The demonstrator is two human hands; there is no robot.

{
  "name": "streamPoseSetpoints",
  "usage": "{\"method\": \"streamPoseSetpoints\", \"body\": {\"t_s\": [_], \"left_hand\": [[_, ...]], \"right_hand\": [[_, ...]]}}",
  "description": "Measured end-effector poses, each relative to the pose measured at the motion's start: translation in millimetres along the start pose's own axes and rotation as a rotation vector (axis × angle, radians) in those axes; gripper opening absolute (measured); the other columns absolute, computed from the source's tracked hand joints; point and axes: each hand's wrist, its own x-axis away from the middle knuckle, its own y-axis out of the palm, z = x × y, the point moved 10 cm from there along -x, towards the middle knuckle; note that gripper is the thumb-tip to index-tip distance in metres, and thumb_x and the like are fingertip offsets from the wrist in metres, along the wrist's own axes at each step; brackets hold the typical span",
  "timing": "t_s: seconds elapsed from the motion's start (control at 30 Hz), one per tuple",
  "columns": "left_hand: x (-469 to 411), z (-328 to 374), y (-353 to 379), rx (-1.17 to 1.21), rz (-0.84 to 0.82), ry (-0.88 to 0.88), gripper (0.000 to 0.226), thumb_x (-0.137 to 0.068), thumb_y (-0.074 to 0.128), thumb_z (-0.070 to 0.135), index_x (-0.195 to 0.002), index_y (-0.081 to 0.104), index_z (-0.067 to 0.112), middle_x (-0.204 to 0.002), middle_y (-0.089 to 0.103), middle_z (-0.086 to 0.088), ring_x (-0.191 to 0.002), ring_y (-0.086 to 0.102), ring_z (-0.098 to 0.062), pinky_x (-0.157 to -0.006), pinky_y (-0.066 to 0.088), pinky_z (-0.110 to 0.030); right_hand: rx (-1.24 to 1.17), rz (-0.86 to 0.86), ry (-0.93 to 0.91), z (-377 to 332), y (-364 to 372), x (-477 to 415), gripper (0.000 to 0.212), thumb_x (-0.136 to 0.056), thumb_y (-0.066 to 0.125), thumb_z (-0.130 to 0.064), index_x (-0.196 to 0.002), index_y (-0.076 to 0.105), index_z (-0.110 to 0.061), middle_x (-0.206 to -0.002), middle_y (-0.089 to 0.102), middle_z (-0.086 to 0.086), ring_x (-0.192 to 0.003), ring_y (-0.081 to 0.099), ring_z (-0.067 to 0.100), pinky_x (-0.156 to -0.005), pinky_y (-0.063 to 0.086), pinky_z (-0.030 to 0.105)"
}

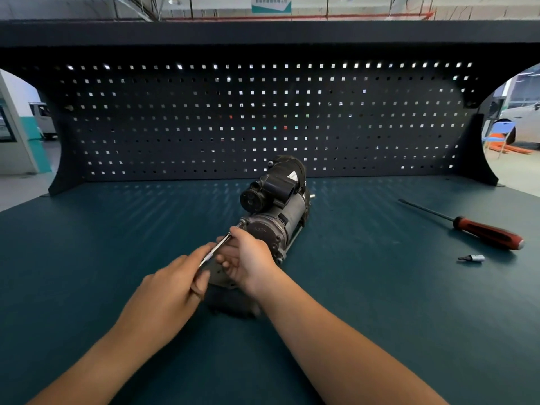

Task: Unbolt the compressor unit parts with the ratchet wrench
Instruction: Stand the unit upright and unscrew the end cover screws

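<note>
Compressor unit (277, 200) lies mid-tabletop (117, 229), long axis running away from you toward the pegboard (263, 121); your left hand (172, 285) has its grip pinched on the handle of the ratchet wrench (214, 251), thumb and fingers closed round the thin shaft; your right hand (248, 255) has its grip curled at the wrench's head end, right against the unit's near end cap; off to your right, well apart, red-black screwdriver (482, 230) with a small bit socket (472, 258) just beside it.
</note>
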Motion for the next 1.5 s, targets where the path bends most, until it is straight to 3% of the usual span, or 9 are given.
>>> {"method": "streamPoseSetpoints", "body": {"t_s": [0.13,0.37,0.53,0.87,1.0,1.07,1.17,1.23,1.5], "left_hand": [[-1.7,-20.5,17.6,0.648,-0.057,-0.333,0.02,-0.095,0.046,0.026,-0.094,0.066,0.027,-0.059,0.063,0.001,-0.04,0.046,-0.007,-0.047,0.045,-0.022],[18.7,-15.7,52.2,1.851,-0.152,-0.98,0.036,-0.094,0.041,0.035,-0.097,0.054,0.001,-0.051,0.052,-0.002,-0.025,0.03,-0.001,-0.026,0.022,-0.008],[15.1,-19.3,48.1,1.596,-0.18,-0.839,0.025,-0.095,0.042,0.026,-0.079,0.052,0.009,-0.047,0.044,0.001,-0.026,0.026,-0.002,-0.028,0.02,-0.009],[-1.0,-9.8,-0.1,0.335,0.01,-0.224,0.012,-0.09,0.049,0.028,-0.085,0.057,0.036,-0.058,0.061,-0.003,-0.049,0.052,-0.008,-0.052,0.039,-0.027],[0.7,5.6,-11.3,0.006,0.096,-0.083,0.015,-0.089,0.054,0.025,-0.103,0.059,0.025,-0.061,0.055,0.008,-0.064,0.054,-0.022,-0.054,0.039,-0.031],[0.2,10.4,-6.9,-0.067,0.055,-0.021,0.025,-0.089,0.052,0.026,-0.114,0.054,0.031,-0.075,0.061,0.007,-0.071,0.058,-0.021,-0.061,0.044,-0.034],[-2.1,0.4,0.5,0.1,0.008,-0.074,0.018,-0.091,0.049,0.027,-0.106,0.059,0.026,-0.064,0.058,0.006,-0.06,0.053,-0.012,-0.057,0.042,-0.03],[-3.0,-8.3,14.1,0.312,-0.073,-0.165,0.019,-0.094,0.046,0.026,-0.097,0.065,0.023,-0.06,0.061,0.001,-0.048,0.051,-0.01,-0.053,0.043,-0.026],[15.4,-15.7,49.6,1.702,-0.168,-0.892,0.037,-0.095,0.039,0.034,-0.081,0.053,0.003,-0.049,0.049,-0.002,-0.025,0.028,-0.001,-0.025,0.022,-0.01]], "right_hand": [[-0.015,0.004,-0.005,-1.9,0.5,0.5,0.023,-0.096,0.046,-0.025,-0.088,0.056,-0.005,-0.05,0.065,0.002,-0.031,0.047,0.006,-0.036,0.036,0.012],[0.022,0.025,-0.044,-6.2,-0.5,-1.6,0.025,-0.095,0.049,-0.024,-0.076,0.056,-0.008,-0.055,0.067,0.001,-0.032,0.045,0.006,-0.035,0.034,0.013],[0.026,0.023,-0.04,-5.2,-0.5,-1.5,0.023,-0.095,0.047,-0.025,-0.08,0.054,-0.008,-0.053,0.067,0.001,-0.031,0.045,0.006,-0.035,0.033,0.012],[0.026,0.025,-0.009,-2.7,-2.9,0.6,0.03,-0.097,0.039,-0.027,-0.085,0.058,-0.006,-0.051,0.066,0.0,-0.033,0.048,0.006,-0.036,0.036,0.013],[-0.026,0.002,-0.026,-3.9,-0.6,1.9,0.029,-0.097,0.04,-0.025,-0.082,0.056,-0.005,-0.056,0.066,0.005,-0.059,0.067,0.021,-0.057,0.053,0.022],[-0.037,0.001,-0.015,-3.7,0.8,1.9,0.031,-0.098,0.04,-0.025,-0.084,0.056,-0.003,-0.056,0.066,0.007,-0.055,0.062,0.02,-0.05,0.05,0.021],[-0.011,0.004,-0.003,-2.2,0.8,3.0,0.028,-0.098,0.04,-0.025,-0.085,0.054,-0.006,-0.052,0.065,0.004,-0.049,0.053,0.013,-0.057,0.051,0.021],[0.026,0.01,-0.005,-2.2,-0.1,4.0,0.025,-0.098,0.039,-0.024,-0.088,0.053,-0.007,-0.047,0.064,-0.001,-0.036,0.048,0.007,-0.043,0.042,0.014],[0.007,-0.001,-0.019,-5.1,3.0,3.8,0.022,-0.098,0.04,-0.024,-0.089,0.051,-0.008,-0.05,0.065,-0.001,-0.03,0.043,0.005,-0.035,0.032,0.012]]}}
